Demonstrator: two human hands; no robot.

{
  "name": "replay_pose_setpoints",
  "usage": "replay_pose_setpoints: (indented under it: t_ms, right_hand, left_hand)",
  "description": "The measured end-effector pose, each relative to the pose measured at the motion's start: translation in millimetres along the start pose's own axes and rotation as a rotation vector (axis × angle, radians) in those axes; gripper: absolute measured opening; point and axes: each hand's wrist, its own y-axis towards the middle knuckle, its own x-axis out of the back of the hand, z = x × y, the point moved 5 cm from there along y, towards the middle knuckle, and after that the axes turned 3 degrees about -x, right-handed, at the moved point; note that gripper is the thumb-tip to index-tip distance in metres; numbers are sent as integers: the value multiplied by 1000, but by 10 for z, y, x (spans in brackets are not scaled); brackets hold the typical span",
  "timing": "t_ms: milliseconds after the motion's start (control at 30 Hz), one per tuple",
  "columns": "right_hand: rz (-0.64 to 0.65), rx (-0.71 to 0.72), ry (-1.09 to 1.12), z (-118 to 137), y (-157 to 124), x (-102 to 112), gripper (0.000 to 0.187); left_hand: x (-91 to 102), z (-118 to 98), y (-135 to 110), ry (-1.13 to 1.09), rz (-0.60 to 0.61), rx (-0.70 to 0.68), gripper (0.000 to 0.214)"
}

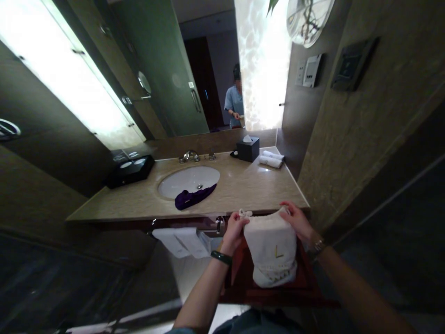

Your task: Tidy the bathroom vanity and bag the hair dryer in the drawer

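1. Step in hand: The left hand [234, 230] and the right hand [294, 220] are gripping a folded white towel [273, 253] bearing a gold "L" monogram. Judging from the grip, the step in progress is handling this towel by its upper edge.
2. Hand state: The hands are standing apart, one at each side of the towel. Each is clamping an upper corner, with the fold gathered between fingers and palm.
3. Position: The towel is resting on a dark red surface [274, 293], the type of which cannot be determined, at 6 o'clock from the stone worktop [259, 188].
4. Surroundings: A washbasin [187, 181] is sitting at 10 o'clock from the towel, with a purple cloth [194, 196] lying across its near rim. A tissue box [248, 150] and rolled white towels [271, 159] are standing at 12 o'clock. White hand towels [177, 241] are hanging at 9 o'clock.
5. Next-move requirement: Any shift of the towel is calling for an even hold at both corners, keeping the folds together.
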Motion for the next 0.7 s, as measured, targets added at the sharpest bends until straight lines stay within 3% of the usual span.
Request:
replay_pose_setpoints:
  t_ms: [133,233,400,467,533,700]
  right_hand:
    - [69,-75,-254,-657,188,-107,32]
    - [146,-68,-311,-860,76,-61,51]
    - [388,-20,-174,-1009,-223,107,115]
    - [449,-56,-113,-1084,-272,80,125]
    - [481,-106,-47,-1108,-255,-51,118]
    - [471,-190,50,-871,-64,-451,59]
  left_hand:
    - [237,740,142,39,-152,135,32]
    - [275,928,-57,-18,-102,208,39]
    - [11,578,-438,-180,79,182,52]
    - [-110,446,-544,-208,124,165,52]
    - [-188,380,-636,-223,140,167,50]
    - [-149,293,-688,-285,194,157,45]
